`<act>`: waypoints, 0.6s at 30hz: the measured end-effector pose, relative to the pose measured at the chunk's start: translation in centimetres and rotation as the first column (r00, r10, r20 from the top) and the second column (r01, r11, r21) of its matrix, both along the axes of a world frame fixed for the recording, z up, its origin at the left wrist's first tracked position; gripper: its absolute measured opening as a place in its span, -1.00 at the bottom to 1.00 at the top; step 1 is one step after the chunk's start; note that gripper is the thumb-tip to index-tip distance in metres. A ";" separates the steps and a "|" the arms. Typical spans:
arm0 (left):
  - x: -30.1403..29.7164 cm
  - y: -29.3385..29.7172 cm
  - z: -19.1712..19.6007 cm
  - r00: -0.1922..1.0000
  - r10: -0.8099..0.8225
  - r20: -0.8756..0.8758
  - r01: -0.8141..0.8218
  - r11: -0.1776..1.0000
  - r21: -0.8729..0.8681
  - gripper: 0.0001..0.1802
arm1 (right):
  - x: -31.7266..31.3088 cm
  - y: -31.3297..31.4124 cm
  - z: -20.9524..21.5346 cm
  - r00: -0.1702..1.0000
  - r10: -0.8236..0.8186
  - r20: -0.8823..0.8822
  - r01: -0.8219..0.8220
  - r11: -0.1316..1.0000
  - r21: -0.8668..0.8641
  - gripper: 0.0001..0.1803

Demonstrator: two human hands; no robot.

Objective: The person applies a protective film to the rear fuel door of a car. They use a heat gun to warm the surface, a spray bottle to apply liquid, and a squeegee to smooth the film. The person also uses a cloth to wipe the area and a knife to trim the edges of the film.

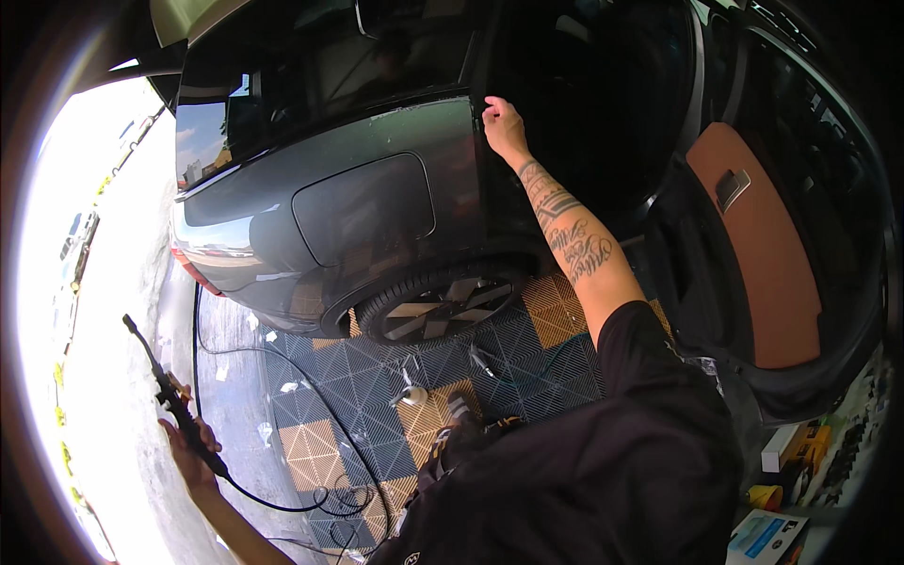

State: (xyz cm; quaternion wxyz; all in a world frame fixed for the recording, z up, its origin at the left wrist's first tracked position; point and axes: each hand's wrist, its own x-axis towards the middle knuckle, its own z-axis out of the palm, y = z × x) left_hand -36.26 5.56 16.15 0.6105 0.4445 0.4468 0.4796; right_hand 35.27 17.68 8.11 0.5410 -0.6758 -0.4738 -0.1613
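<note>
Meanwhile, left hand [191, 450] fingers clamp a black spray wand [169, 394]; far right hand [502, 124] fingers curl on the grey car's [367, 198] door-frame edge.

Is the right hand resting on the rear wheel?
No, the right hand grips the edge of the grey car body by the open door, well above the wheel.
</note>
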 end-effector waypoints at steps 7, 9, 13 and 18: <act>6.6 14.5 6.7 0.871 -0.225 -0.437 0.311 0.940 0.136 -0.54 | 2.6 4.8 4.9 0.955 0.281 -0.097 -0.294 0.940 -0.176 -0.80; 11.7 18.1 9.7 0.787 -0.230 -0.573 0.409 0.889 0.206 -0.62 | 4.6 5.3 4.5 0.902 0.301 -0.310 -0.361 0.919 -0.157 -0.80; 19.1 25.3 15.0 0.401 0.169 -0.900 0.602 0.693 0.398 -0.58 | 3.0 6.4 4.2 0.336 0.494 -0.802 -0.312 0.862 0.400 -0.83; 31.5 27.3 19.5 -0.125 0.488 -0.864 0.737 0.629 0.249 -0.60 | 4.1 7.5 2.7 0.376 0.533 -0.758 -0.437 0.823 0.362 -0.93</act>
